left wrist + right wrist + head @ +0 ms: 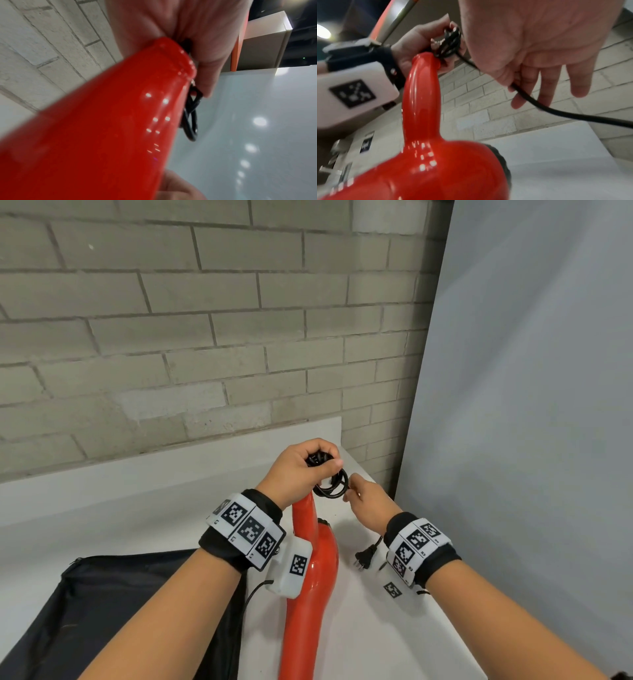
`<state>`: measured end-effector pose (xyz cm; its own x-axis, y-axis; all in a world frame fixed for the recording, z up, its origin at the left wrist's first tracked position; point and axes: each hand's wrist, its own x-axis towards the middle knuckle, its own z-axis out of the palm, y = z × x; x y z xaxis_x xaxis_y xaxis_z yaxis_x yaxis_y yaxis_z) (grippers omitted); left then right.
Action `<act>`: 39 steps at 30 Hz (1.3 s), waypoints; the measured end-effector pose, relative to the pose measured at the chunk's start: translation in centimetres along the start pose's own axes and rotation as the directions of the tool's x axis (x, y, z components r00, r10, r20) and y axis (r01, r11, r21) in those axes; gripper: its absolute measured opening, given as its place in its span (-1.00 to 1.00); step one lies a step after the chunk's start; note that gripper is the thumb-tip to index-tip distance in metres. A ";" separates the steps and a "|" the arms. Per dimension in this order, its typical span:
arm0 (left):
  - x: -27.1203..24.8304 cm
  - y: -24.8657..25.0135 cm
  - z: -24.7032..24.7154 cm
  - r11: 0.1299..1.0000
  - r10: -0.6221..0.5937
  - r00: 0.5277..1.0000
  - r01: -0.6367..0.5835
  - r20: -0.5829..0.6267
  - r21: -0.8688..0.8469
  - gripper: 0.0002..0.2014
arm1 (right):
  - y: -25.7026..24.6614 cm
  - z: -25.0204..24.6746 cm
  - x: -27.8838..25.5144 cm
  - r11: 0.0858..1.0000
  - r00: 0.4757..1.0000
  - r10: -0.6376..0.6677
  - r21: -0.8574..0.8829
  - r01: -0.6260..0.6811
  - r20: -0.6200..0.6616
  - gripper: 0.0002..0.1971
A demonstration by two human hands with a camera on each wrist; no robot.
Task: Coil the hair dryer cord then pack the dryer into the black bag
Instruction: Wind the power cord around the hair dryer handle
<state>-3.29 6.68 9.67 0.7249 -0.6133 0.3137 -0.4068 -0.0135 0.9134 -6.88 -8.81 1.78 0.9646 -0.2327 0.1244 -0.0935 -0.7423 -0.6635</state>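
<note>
Head view, left hand (301, 470): fingers curled tight round a bundle of black cord loops (330, 486), held at the butt of the dryer's handle.
Right hand (364, 501): thumb and forefinger pinch the free run of the cord just beside the loops; in the right wrist view the other fingers (580, 83) hang straight and loose.
Cord tail: runs from the right hand down under the wrist to the plug (363, 556), which lies on the white table (144, 508).
Hair dryer (310, 587): glossy red, handle pointing up toward the left hand, body low between the two forearms.
Black bag (113, 604): lies flat on the table, left of the dryer, partly under the left forearm.
Behind: a grey brick wall (191, 330).
</note>
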 end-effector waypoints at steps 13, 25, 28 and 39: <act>0.3 0.4 0.9 0.992 -0.074 0.997 0.076 -0.025 0.104 -0.95 | -2.5 -6.2 0.5 0.978 0.948 -0.105 0.140 0.153 -0.300 -0.81; 0.6 1.1 1.8 0.953 -0.200 0.977 0.210 -0.068 0.217 -0.82 | -5.2 -9.3 -0.4 0.931 0.891 -0.303 0.095 0.353 -0.338 -0.80; 0.7 0.7 2.0 0.968 -0.176 0.971 0.201 -0.162 0.153 -0.86 | -4.0 -9.4 -0.7 0.914 0.920 -0.291 0.210 0.349 -0.262 -0.85; 1.1 0.0 2.8 0.975 -0.143 0.908 0.197 -0.395 0.099 -0.92 | 6.4 -6.8 -1.6 0.995 0.940 0.024 -0.096 0.009 0.341 -0.97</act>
<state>-4.06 3.84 9.29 0.9356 -0.2431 0.2562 -0.3089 -0.2117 0.9272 -10.74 -17.49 2.35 0.9883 -0.0228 -0.1507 -0.1082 -0.8011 -0.5887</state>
